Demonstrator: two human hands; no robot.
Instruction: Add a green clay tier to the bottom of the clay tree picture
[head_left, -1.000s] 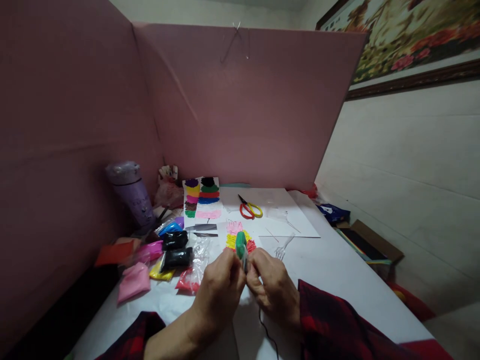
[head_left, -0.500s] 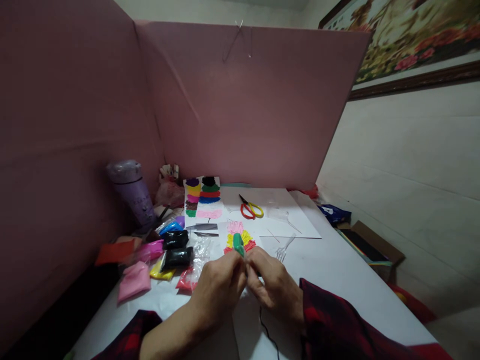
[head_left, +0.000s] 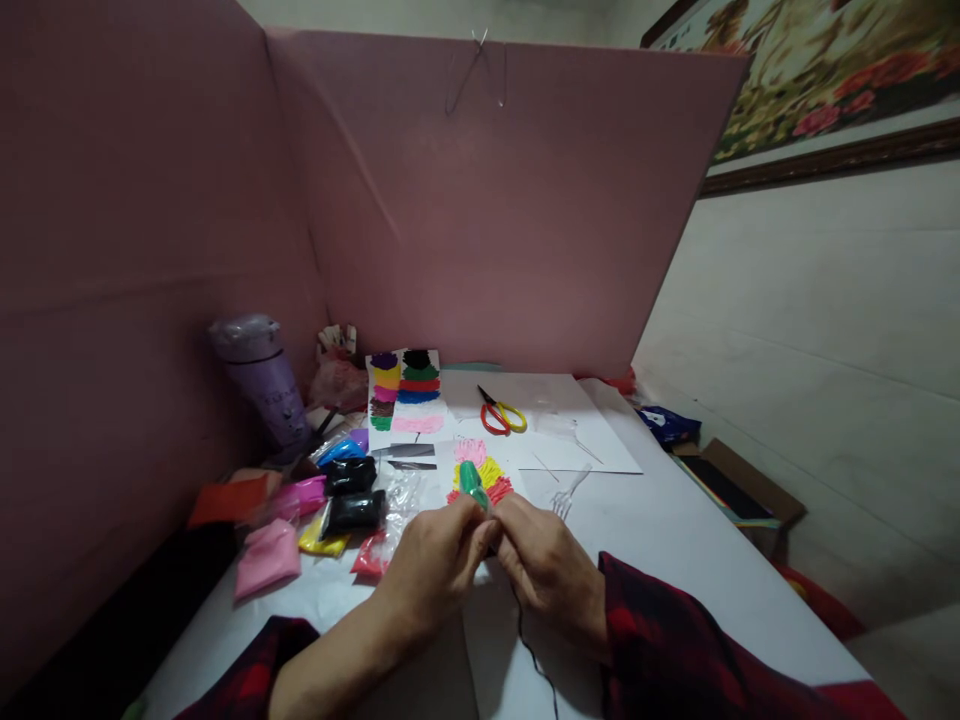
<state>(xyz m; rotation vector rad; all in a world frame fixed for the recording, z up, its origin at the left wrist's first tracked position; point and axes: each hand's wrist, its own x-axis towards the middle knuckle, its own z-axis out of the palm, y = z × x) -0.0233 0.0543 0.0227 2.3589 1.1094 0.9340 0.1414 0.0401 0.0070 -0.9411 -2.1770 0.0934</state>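
A small packet of green modelling clay [head_left: 472, 482] pokes up between my two hands. My left hand [head_left: 442, 545] is closed on its lower end, thumb bent inward. Right beside it, my right hand [head_left: 544, 550] is closed as well, its fingertips pinching at the same end of the packet. What exactly lies between the fingertips is hidden. Just behind the packet lies a paper with pink, yellow and red clay strands [head_left: 471, 453]. A dark cord [head_left: 534, 655] runs down the table below my right hand.
Bagged clay packs, among them black [head_left: 354, 513] and pink [head_left: 268, 560], crowd the left side. A purple bottle [head_left: 266, 390] stands behind them. Scissors [head_left: 502, 412] rest on white paper near a colour chart [head_left: 405, 390]. A clear plastic fork [head_left: 570, 494] lies at right. Pink panels enclose the back and left.
The green packet has tilted leftward and more of my left thumb shows. Both hands stay close together in nearly the same place; the view has shifted slightly.
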